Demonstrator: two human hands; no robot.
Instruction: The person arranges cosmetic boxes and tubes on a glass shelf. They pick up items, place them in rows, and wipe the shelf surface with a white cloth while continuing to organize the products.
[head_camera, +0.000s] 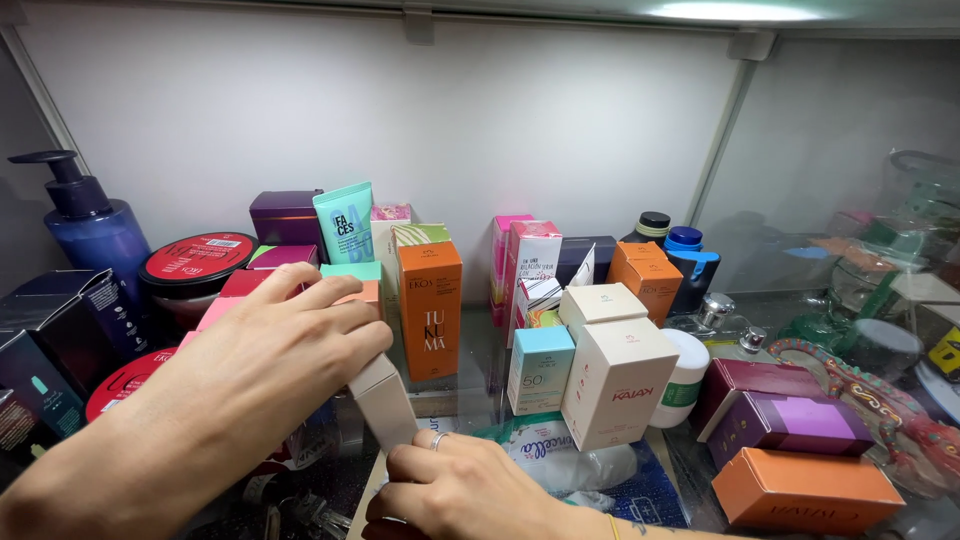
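Note:
My left hand (265, 360) reaches in from the lower left and grips the top of a narrow beige box (385, 405) that stands tilted on the shelf. My right hand (460, 490), with a ring on one finger, comes in from below and rests its fingers at the bottom of the same box. Just behind the beige box stands a tall orange box (430, 310). To the right are a cream box (617, 385) and a small light-blue-topped box (540, 368).
A blue pump bottle (90, 230) and red-lidded jars (197, 260) stand at the left. Pink, purple and teal boxes crowd the back. A flat orange box (805, 490) and purple boxes (785, 420) lie at the right, beside a glass wall with reflections.

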